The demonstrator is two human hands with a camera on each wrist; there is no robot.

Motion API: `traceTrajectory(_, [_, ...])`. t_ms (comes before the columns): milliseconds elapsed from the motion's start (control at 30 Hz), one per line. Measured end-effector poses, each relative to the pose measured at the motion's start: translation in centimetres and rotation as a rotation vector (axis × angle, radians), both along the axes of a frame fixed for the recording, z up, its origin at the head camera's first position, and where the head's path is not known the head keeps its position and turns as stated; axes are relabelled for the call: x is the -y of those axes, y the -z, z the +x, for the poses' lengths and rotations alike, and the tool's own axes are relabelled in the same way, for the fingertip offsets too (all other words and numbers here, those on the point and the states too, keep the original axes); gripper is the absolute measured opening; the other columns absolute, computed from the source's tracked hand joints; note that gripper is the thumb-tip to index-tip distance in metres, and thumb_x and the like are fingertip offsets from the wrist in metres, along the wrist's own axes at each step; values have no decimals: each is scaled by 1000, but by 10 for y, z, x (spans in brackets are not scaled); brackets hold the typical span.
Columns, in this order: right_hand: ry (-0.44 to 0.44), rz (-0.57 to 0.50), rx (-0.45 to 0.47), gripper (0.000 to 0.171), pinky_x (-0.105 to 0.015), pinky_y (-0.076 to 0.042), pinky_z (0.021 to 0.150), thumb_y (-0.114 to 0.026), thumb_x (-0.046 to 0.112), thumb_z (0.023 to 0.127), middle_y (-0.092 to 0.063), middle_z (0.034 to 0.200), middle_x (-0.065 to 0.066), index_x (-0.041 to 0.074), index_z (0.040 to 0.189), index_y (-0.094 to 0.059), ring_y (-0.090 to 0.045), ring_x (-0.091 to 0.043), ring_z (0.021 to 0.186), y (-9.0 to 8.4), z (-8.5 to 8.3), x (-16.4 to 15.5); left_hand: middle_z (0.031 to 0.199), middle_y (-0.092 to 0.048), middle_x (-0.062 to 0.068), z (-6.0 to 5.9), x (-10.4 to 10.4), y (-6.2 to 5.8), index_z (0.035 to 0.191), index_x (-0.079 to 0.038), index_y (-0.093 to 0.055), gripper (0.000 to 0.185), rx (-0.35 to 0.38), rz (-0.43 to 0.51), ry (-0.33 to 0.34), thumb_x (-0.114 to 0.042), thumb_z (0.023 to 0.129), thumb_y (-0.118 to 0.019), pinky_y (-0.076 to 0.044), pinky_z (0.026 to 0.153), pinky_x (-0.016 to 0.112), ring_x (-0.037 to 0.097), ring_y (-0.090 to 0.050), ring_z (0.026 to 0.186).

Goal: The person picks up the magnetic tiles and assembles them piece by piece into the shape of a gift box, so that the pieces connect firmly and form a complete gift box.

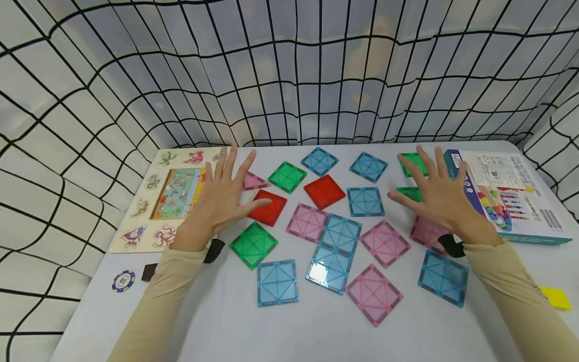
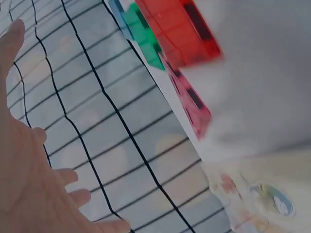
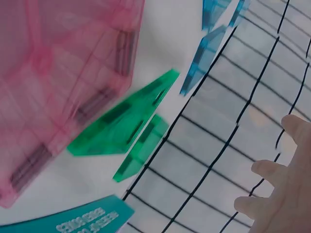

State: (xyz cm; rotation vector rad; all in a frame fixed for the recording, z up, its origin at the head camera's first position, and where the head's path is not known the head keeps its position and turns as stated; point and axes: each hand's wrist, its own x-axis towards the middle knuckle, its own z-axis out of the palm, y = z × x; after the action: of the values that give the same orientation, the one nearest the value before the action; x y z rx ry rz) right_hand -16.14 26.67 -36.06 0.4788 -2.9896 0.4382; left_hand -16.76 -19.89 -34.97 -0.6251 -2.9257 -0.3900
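My left hand (image 1: 219,201), fingers spread and holding nothing, is raised over the puzzle board's right side. Its thumb overlaps a red magnetic tile (image 1: 273,211) in the head view; a pink tile (image 1: 254,182) shows behind the fingers. The right hand (image 1: 436,196) is likewise spread and bare, above green tiles (image 1: 415,162) and a pink tile (image 1: 425,232) partly covered by the wrist. Between the hands lie a second red tile (image 1: 324,191), a green tile (image 1: 253,245), pink tiles (image 1: 385,243) and blue tiles (image 1: 277,282). Two blue tiles (image 1: 334,251) sit edge to edge, touching a pink one (image 1: 307,222).
The wooden animal puzzle board (image 1: 122,244) lies at the left, with a poker chip (image 1: 123,281) and a dark brown piece (image 1: 149,272) below it. A printed box (image 1: 520,196) stands right, a yellow piece (image 1: 556,298) nearer. Black netting (image 1: 320,83) walls the table's back and sides.
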Motion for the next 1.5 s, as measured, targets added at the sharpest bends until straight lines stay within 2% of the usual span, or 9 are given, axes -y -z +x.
traceTrajectory(100, [-33, 16, -9, 91, -82, 13, 111, -56, 66, 96, -7, 174, -20, 21, 167, -23, 10, -48, 158, 0, 4, 6, 175, 3, 16, 4, -12, -3, 170, -19, -11, 102, 37, 18, 95, -71, 95, -56, -7, 125, 66, 39, 3, 160])
traceTrajectory(233, [-97, 42, -7, 90, -82, 9, 112, -63, 62, 95, -14, 172, -23, 18, 165, -29, 1, -51, 157, -1, 15, 21, 175, -11, 14, 15, -32, -3, 168, -13, -22, 94, 132, 60, 252, -53, 96, -69, -22, 124, 63, 38, -12, 159])
traceTrajectory(367, [-189, 69, 19, 90, -80, 5, 115, -70, 56, 93, -19, 170, -24, 14, 163, -34, -4, -52, 157, 0, 28, 39, 172, -21, 12, 29, -51, 4, 165, -13, -33, 87, 266, 55, 371, -52, 96, -71, -37, 118, 59, 35, -26, 156])
traceTrajectory(467, [-268, 75, 43, 87, -77, -4, 119, -74, 52, 92, -26, 168, -24, 11, 160, -41, -10, -50, 157, 0, 38, 54, 172, -21, 11, 39, -63, 14, 165, -15, -34, 91, 349, 10, 418, -57, 94, -72, -39, 117, 56, 33, -27, 156])
traceTrajectory(600, [-376, 69, 73, 82, -70, -21, 120, -78, 50, 91, -37, 163, -23, 7, 155, -50, -25, -48, 153, 2, 51, 74, 173, -19, 11, 48, -73, 24, 166, -16, -32, 101, 420, -74, 429, -64, 88, -74, -39, 117, 57, 35, -21, 158])
traceTrajectory(800, [-498, 116, 134, 86, -64, -39, 114, -78, 57, 89, -42, 160, -18, 7, 153, -51, -41, -43, 146, 7, 66, 101, 175, -11, 11, 57, -81, 26, 167, -18, -27, 107, 464, -142, 404, -66, 85, -76, -39, 117, 57, 36, -11, 160])
traceTrajectory(1033, [-532, 168, 231, 93, -63, -38, 116, -78, 61, 87, -40, 162, -20, 6, 156, -48, -39, -44, 147, 12, 77, 122, 174, -13, 15, 62, -84, 29, 167, -14, -28, 106, 425, -168, 389, -65, 86, -75, -39, 117, 54, 38, -12, 160])
traceTrajectory(1333, [-538, 180, 237, 96, -64, -37, 116, -83, 55, 85, -35, 165, -22, 4, 157, -44, -34, -46, 150, 17, 82, 123, 171, -21, 22, 76, -96, 36, 163, -6, -34, 104, 316, -182, 334, -67, 88, -72, -47, 110, 50, 44, -20, 157])
traceTrajectory(1500, [-546, 153, 268, 95, -62, -37, 117, -82, 53, 88, -33, 167, -20, 4, 159, -41, -33, -44, 151, 18, 80, 116, 171, -22, 21, 81, -95, 32, 163, -6, -35, 103, 349, -171, 329, -65, 89, -73, -45, 112, 51, 44, -20, 157])
